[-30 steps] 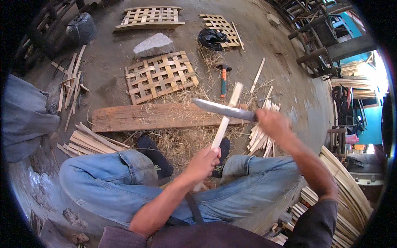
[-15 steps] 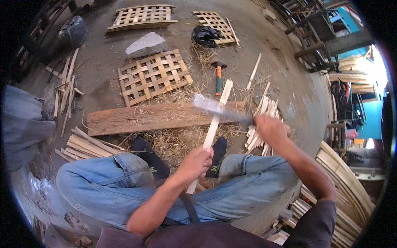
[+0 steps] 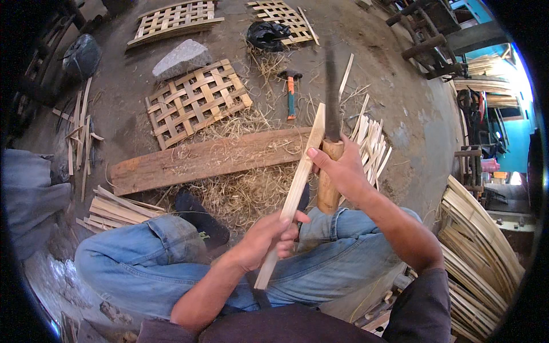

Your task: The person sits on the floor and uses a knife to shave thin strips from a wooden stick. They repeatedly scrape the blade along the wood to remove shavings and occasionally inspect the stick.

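Note:
A pale bamboo strip (image 3: 297,188) slants up between my hands. My left hand (image 3: 269,240) is closed around its lower part. My right hand (image 3: 343,168) grips the wooden handle (image 3: 328,194) of a large knife, whose dark blade (image 3: 331,86) points away from me and is smeared by motion. The thumb of that hand rests on the strip's upper part. Beneath them a reddish-brown wooden plank (image 3: 211,161) lies across the floor, with curly shavings (image 3: 246,200) around it.
A woven bamboo panel (image 3: 197,103) lies beyond the plank, against a grey stone (image 3: 182,59). A hammer (image 3: 290,94) rests nearby. Cut strips (image 3: 372,143) lie to the right, with another pile (image 3: 117,208) at left. Long bamboo slats (image 3: 480,234) are stacked at my right side.
The knife has swung from lying across the strip to pointing away from me. My right hand has come left and its thumb now touches the strip. The view has shifted slightly.

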`<state>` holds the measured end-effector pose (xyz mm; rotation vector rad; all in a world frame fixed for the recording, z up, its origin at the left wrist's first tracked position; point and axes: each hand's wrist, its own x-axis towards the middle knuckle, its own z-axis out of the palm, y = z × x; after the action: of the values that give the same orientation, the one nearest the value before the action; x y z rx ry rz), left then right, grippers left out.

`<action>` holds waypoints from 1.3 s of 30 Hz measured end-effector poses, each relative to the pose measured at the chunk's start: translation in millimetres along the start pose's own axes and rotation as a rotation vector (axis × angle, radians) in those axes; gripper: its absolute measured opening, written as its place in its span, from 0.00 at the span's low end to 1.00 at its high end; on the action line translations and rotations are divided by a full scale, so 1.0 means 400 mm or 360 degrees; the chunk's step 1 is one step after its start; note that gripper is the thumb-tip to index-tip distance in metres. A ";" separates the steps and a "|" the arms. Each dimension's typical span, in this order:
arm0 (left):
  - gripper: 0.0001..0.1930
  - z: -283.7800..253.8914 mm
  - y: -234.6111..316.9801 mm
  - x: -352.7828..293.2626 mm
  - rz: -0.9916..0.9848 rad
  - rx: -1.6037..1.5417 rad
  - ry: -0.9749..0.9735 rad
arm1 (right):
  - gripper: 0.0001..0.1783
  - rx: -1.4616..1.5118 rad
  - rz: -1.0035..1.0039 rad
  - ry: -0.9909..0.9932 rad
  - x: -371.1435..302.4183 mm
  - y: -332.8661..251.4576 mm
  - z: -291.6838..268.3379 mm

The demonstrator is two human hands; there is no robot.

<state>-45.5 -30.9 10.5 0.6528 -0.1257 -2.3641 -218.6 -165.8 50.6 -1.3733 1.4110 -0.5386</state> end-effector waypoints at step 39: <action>0.11 0.016 -0.004 -0.008 0.0207 0.0525 0.0262 | 0.02 -0.2274 -0.0962 -0.0308 -0.141 -0.057 -0.080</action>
<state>-47.5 -28.1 17.2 0.9622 -0.4774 -2.1724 -248.3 -130.5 101.9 -2.9167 1.1409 0.4021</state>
